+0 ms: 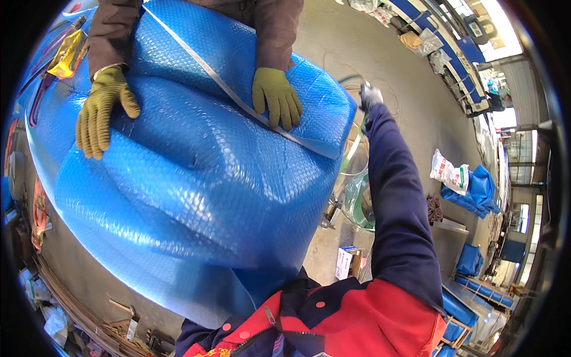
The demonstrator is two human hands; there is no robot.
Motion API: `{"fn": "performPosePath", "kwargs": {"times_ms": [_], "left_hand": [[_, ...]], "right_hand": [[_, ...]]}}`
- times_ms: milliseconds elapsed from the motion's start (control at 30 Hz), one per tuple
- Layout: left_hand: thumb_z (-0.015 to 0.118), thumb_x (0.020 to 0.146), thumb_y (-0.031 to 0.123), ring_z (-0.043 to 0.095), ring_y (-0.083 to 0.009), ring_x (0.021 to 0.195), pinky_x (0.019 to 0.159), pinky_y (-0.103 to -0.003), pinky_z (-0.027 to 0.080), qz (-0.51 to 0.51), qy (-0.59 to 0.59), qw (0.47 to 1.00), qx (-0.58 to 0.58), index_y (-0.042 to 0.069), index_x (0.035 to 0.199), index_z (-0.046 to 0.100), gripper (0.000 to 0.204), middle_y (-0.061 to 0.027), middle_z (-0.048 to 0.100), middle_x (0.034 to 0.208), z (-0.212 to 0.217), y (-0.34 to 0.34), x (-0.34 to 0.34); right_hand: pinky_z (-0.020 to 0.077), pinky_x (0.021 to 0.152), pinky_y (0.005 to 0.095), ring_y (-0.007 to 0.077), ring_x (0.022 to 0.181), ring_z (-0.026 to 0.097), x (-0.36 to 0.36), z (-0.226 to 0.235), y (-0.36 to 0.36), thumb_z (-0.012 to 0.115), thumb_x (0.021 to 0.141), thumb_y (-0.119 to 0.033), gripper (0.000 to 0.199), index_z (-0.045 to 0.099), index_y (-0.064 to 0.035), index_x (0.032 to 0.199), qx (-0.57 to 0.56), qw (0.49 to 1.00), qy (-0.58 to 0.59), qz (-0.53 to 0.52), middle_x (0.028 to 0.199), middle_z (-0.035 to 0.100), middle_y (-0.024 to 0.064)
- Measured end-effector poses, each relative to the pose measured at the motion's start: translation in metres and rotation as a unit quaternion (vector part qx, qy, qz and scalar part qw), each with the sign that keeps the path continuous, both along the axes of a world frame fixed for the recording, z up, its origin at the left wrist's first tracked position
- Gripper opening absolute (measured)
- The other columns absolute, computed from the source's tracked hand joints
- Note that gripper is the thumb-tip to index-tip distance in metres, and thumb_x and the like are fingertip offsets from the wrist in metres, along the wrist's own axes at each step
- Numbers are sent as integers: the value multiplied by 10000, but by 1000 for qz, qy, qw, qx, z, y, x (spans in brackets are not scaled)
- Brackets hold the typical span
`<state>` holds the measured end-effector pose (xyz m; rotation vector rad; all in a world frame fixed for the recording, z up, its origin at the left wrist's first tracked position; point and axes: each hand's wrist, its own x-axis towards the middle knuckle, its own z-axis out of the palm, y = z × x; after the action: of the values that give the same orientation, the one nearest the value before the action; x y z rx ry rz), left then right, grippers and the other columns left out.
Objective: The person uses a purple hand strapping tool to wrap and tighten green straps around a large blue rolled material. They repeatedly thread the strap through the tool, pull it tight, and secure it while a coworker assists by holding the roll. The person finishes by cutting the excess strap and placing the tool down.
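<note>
A big bundle wrapped in blue bubble wrap (pixel 196 178) fills the left and middle of the view. A flat grey strap (pixel 226 92) runs diagonally across its top and bends over the right edge. My right arm in a dark blue sleeve reaches out past that edge. My right hand (pixel 370 95), in a grey glove and blurred, is closed around the strap's free run. My left hand is out of sight. Across the bundle, a co-worker presses two olive-green gloved hands on the wrap, one at the left (pixel 101 110) and one beside the strap (pixel 276 95).
A coil of greenish strapping (pixel 357 202) and a small cardboard box (pixel 348 262) sit on the concrete floor to the right of the bundle. Blue wrapped packages (pixel 476 190) and a white sack (pixel 449 172) lie further right. Metal bars and scrap (pixel 83 321) line the lower left.
</note>
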<state>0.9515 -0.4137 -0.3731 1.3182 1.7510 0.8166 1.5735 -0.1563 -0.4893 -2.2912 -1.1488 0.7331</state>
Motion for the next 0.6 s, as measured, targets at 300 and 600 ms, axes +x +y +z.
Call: {"fn": "performPosePath", "kwargs": {"times_ms": [300,600], "left_hand": [[634,1002,284,595,-182,740,664,-404,539,30,-35,996,-70,104,1072,777,241,-86,673,832,-17,-50,7],[628,1003,278,595,-184,737,663,-405,539,-5,-119,984,-132,99,1076,774,243,-86,672,832,-18,-148,-5]], "right_hand": [[566,706,394,216,770,698,-179,119,54,615,1033,-524,515,729,-28,1106,-9,866,-226,445,925,748,106],[667,793,442,330,870,767,-230,200,-95,659,1030,-352,464,620,48,1262,-117,886,248,374,1078,732,197]]}}
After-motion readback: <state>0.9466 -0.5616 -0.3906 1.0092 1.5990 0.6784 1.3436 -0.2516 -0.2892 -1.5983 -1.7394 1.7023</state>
